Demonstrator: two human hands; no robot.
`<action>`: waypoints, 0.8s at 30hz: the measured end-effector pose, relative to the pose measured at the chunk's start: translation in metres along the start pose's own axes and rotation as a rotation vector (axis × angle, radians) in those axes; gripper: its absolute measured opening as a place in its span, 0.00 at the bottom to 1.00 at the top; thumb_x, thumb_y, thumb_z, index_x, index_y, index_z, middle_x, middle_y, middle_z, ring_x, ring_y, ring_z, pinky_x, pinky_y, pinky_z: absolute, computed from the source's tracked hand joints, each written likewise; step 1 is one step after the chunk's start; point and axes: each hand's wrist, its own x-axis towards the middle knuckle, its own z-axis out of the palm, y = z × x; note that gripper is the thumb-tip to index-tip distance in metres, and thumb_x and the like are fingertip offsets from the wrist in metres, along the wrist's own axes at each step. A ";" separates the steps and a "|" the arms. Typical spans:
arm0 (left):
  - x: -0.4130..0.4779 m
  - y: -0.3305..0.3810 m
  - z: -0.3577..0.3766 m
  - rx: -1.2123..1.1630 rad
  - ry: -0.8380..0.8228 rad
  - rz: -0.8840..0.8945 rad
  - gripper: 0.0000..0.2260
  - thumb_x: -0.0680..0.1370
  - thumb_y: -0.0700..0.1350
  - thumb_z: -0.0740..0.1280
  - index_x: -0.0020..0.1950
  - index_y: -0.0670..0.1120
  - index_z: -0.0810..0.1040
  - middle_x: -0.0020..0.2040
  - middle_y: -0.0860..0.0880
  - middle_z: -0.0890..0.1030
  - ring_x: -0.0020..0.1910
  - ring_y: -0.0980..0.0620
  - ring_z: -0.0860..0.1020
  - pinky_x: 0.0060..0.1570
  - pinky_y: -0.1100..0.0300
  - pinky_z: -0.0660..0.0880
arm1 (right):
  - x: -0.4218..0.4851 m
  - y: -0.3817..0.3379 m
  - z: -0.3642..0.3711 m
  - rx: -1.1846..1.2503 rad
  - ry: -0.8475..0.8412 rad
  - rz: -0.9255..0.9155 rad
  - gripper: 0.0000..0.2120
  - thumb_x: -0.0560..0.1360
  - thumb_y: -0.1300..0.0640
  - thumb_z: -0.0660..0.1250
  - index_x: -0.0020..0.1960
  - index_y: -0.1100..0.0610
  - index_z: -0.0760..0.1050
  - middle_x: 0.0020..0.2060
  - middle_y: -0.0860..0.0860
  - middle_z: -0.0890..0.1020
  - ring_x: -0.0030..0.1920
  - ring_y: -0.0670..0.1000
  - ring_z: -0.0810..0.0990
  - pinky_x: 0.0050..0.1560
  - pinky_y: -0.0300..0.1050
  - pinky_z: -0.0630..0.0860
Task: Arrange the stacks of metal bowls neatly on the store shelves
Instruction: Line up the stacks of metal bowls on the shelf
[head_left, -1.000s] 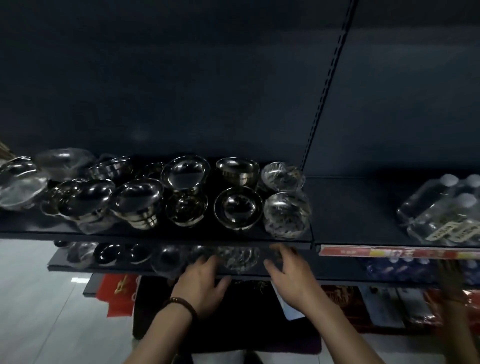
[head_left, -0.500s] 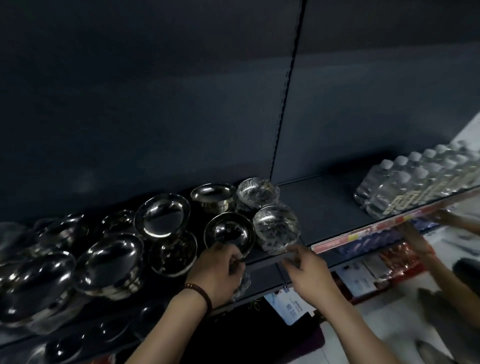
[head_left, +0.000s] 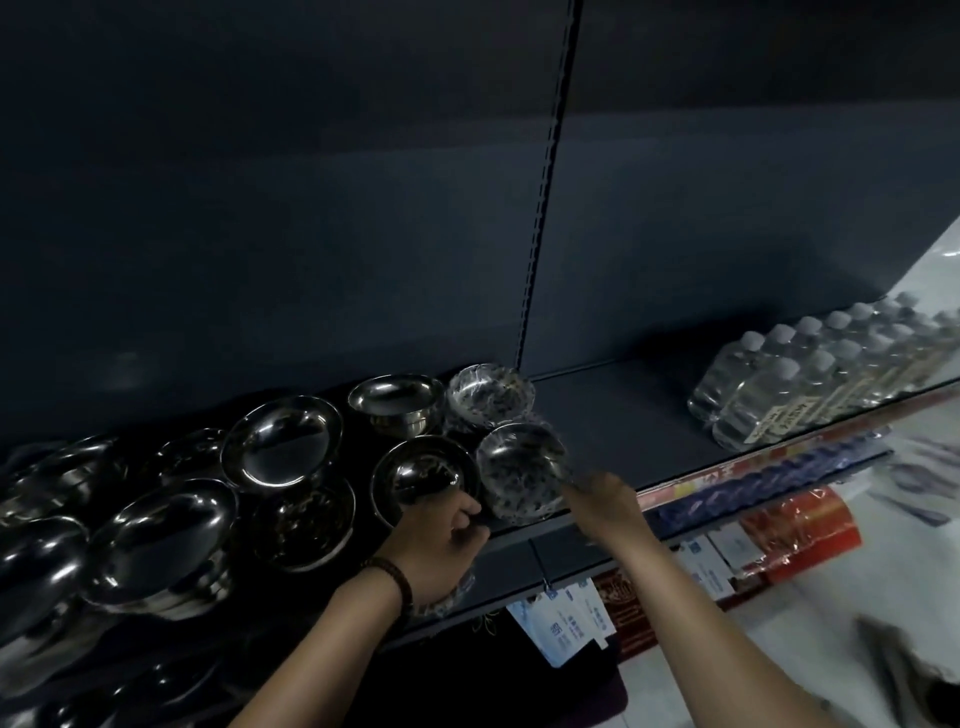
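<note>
Shiny metal bowls upright in loose, uneven rows on the dark shelf, some perhaps plastic-wrapped.

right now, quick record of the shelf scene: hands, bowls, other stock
left hand: fingers curled round a clear-wrapped item, mostly hidden
right hand: blurred, at the front wrapped bowl stack
metal bowls: crowded on the left of the shelf
water bottles: right end of same shelf

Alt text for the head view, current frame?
Two hands reach the front edge of a dark store shelf crowded with metal bowls: the left hand is curled by a steel bowl, the blurred right hand reaches a plastic-wrapped bowl. Bottled water packs sit farther right.
</note>
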 end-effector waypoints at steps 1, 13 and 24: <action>0.002 0.004 0.004 -0.009 -0.003 -0.019 0.15 0.81 0.54 0.68 0.66 0.52 0.77 0.59 0.54 0.80 0.59 0.59 0.78 0.59 0.63 0.74 | 0.010 0.002 0.000 0.038 -0.024 0.009 0.28 0.80 0.35 0.64 0.46 0.60 0.83 0.34 0.57 0.87 0.32 0.55 0.87 0.37 0.51 0.84; 0.030 0.026 0.040 -0.098 0.068 -0.160 0.10 0.80 0.52 0.70 0.59 0.50 0.80 0.47 0.56 0.84 0.47 0.62 0.81 0.48 0.71 0.74 | 0.057 0.016 -0.004 0.030 -0.022 -0.001 0.21 0.73 0.46 0.69 0.34 0.64 0.82 0.30 0.56 0.85 0.33 0.54 0.87 0.36 0.51 0.86; 0.035 0.061 0.041 -0.542 0.203 -0.109 0.18 0.81 0.56 0.68 0.70 0.59 0.71 0.59 0.59 0.82 0.52 0.54 0.86 0.55 0.51 0.83 | 0.056 0.008 -0.052 0.054 0.065 -0.053 0.19 0.80 0.56 0.67 0.35 0.68 0.78 0.28 0.54 0.79 0.28 0.49 0.76 0.21 0.33 0.66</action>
